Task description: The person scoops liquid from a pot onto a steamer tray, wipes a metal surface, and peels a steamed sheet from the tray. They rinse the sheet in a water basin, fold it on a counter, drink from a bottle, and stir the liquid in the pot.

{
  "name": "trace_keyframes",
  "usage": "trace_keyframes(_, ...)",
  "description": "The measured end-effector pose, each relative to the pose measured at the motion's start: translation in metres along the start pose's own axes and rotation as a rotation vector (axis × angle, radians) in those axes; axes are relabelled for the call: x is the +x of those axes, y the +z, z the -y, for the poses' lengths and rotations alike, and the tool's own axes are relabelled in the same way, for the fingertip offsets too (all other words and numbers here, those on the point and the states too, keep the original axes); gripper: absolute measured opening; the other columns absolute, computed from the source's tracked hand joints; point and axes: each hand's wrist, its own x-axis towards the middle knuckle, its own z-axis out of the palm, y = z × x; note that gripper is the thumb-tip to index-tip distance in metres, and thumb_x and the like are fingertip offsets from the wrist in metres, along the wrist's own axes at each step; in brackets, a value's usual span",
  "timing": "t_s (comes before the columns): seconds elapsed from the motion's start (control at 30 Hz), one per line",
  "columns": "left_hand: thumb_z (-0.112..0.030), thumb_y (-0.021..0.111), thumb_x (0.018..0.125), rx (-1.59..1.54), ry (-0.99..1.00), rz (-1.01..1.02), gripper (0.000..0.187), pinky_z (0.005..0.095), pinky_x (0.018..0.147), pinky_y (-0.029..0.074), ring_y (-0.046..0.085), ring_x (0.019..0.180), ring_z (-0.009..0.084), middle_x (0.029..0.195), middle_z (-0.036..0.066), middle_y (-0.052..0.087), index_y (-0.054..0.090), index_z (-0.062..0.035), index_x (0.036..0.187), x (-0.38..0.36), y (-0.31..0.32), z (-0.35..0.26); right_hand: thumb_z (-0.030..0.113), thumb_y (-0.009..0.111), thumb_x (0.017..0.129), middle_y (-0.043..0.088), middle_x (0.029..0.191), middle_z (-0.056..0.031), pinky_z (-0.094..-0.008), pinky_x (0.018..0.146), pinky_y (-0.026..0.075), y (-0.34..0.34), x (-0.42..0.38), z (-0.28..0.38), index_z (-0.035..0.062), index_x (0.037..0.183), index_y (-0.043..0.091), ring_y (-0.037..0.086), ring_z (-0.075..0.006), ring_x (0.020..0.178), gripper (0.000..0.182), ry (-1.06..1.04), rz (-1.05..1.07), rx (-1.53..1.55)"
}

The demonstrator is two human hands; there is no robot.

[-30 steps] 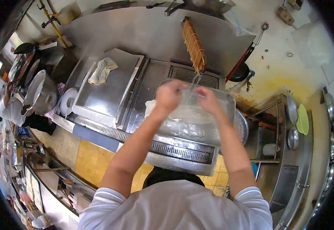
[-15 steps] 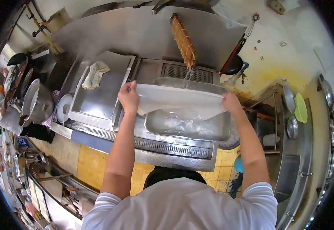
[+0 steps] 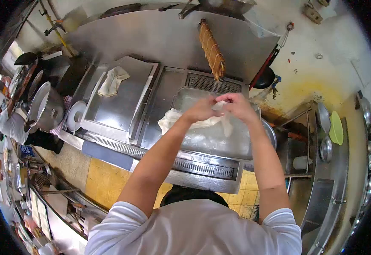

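Observation:
Over a rectangular metal tray (image 3: 219,144) of water, a wet white cloth (image 3: 171,121) hangs bunched from both hands. My left hand (image 3: 203,109) is closed on the cloth, its fingers close to those of my right hand (image 3: 237,106), which also pinches the cloth. One end of the cloth droops below my right hand, and the other lies over the tray's left side. Just behind the hands, water runs down from a cloth-wrapped, string-tied spout (image 3: 212,51). The fingertips partly overlap, so their exact grip is hard to see.
A folded cloth (image 3: 113,81) lies on a flat metal lid (image 3: 116,108) at the left. Further left are a large pot (image 3: 46,106) and a co-worker (image 3: 13,123). A metal sink unit (image 3: 321,191) and a green bowl (image 3: 336,127) are at the right.
The cloth was stretched wide between my hands; now it is gathered. My hands have come together near the running water, the left moving right and the right moving left.

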Motion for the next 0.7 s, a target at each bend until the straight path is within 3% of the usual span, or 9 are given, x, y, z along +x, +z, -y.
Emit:
trace_keyframes(0.07, -0.026, 0.08, 0.084, -0.033, -0.029, 0.157, 0.047, 0.0395, 0.092, 0.052, 0.07, 0.104, 0.0273, 0.111, 0.018, 0.074, 0.068, -0.0019, 0.123, 0.005, -0.011, -0.049, 0.005, 0.074, 0.083, 0.071, 0.093, -0.0055, -0.0284, 0.078, 0.053, 0.007, 0.006, 0.01, -0.0011, 0.11, 0.073, 0.065, -0.0125, 0.084, 0.028, 0.072, 0.0, 0.241)
trace_keyframes(0.13, -0.027, 0.079, 0.085, -0.044, -0.06, 0.189, 0.041, 0.0391, 0.087, 0.053, 0.071, 0.095, 0.0253, 0.103, 0.017, 0.075, 0.07, -0.001, 0.116, 0.01, -0.017, -0.053, 0.003, 0.072, 0.082, 0.071, 0.096, -0.0061, -0.0284, 0.08, 0.053, 0.009, 0.005, 0.016, -0.0018, 0.114, 0.072, 0.065, -0.0136, 0.087, 0.032, 0.029, -0.192, 0.144)
trace_keyframes(0.17, -0.028, 0.079, 0.086, -0.04, -0.083, 0.192, 0.039, 0.0388, 0.085, 0.053, 0.071, 0.09, 0.0243, 0.098, 0.017, 0.076, 0.072, -0.0005, 0.113, 0.009, -0.025, -0.055, 0.002, 0.071, 0.081, 0.071, 0.098, -0.0065, -0.0284, 0.08, 0.053, 0.014, 0.006, 0.019, -0.0021, 0.116, 0.071, 0.065, -0.0142, 0.088, 0.034, -0.002, -0.274, 0.105)
trace_keyframes(0.23, -0.031, 0.078, 0.087, 0.105, -0.202, 0.196, 0.035, 0.0394, 0.081, 0.054, 0.069, 0.083, 0.0222, 0.093, 0.015, 0.076, 0.075, -0.0011, 0.105, 0.011, -0.032, -0.059, 0.0, 0.068, 0.08, 0.071, 0.102, -0.0067, -0.0293, 0.081, 0.054, 0.015, 0.006, 0.02, -0.003, 0.121, 0.068, 0.066, -0.0158, 0.088, 0.04, 0.073, -0.222, 0.1)
trace_keyframes(0.3, -0.032, 0.077, 0.088, -0.023, -0.172, 0.08, 0.035, 0.0393, 0.077, 0.054, 0.068, 0.08, 0.0207, 0.092, 0.013, 0.076, 0.075, -0.0023, 0.106, 0.002, -0.037, -0.063, -0.002, 0.063, 0.083, 0.07, 0.105, -0.0073, -0.03, 0.082, 0.054, 0.027, 0.014, 0.003, -0.0028, 0.124, 0.065, 0.067, -0.0171, 0.091, 0.042, 0.02, -0.291, 0.265)
trace_keyframes(0.37, -0.029, 0.076, 0.088, -0.148, -0.002, -0.023, 0.032, 0.039, 0.073, 0.055, 0.068, 0.077, 0.02, 0.092, 0.013, 0.076, 0.076, -0.002, 0.106, 0.006, -0.029, -0.041, -0.003, 0.055, 0.085, 0.069, 0.111, -0.0082, -0.0294, 0.085, 0.054, 0.036, 0.023, -0.011, -0.0024, 0.126, 0.063, 0.067, -0.017, 0.098, 0.041, 0.042, -0.208, 0.561)
trace_keyframes(0.43, -0.024, 0.074, 0.089, -0.236, -0.225, 0.006, 0.029, 0.0379, 0.073, 0.055, 0.067, 0.076, 0.0189, 0.09, 0.013, 0.075, 0.076, -0.0003, 0.105, 0.007, -0.031, -0.045, -0.003, 0.056, 0.087, 0.07, 0.109, -0.0067, -0.0283, 0.084, 0.053, 0.043, 0.031, -0.015, -0.0006, 0.125, 0.064, 0.067, -0.0161, 0.096, 0.039, 0.12, -0.142, 0.546)
trace_keyframes(0.53, -0.021, 0.072, 0.09, -0.223, -0.183, -0.16, 0.024, 0.0371, 0.074, 0.055, 0.068, 0.077, 0.0192, 0.088, 0.014, 0.075, 0.076, 0.0002, 0.102, -0.002, -0.036, -0.058, -0.002, 0.054, 0.09, 0.07, 0.106, -0.0046, -0.0273, 0.083, 0.053, 0.054, 0.037, -0.017, 0.0006, 0.122, 0.066, 0.066, -0.0148, 0.095, 0.034, 0.113, -0.092, 0.606)
trace_keyframes(0.7, -0.013, 0.07, 0.085, 0.023, -0.053, -0.334, 0.015, 0.0406, 0.074, 0.056, 0.072, 0.081, 0.0295, 0.087, 0.019, 0.075, 0.077, -0.0024, 0.094, -0.009, -0.042, -0.055, 0.0, 0.051, 0.091, 0.067, 0.104, -0.0027, -0.0295, 0.078, 0.052, 0.051, 0.059, -0.056, 0.0015, 0.116, 0.064, 0.065, -0.0153, 0.091, 0.029, 0.145, 0.077, 0.678)
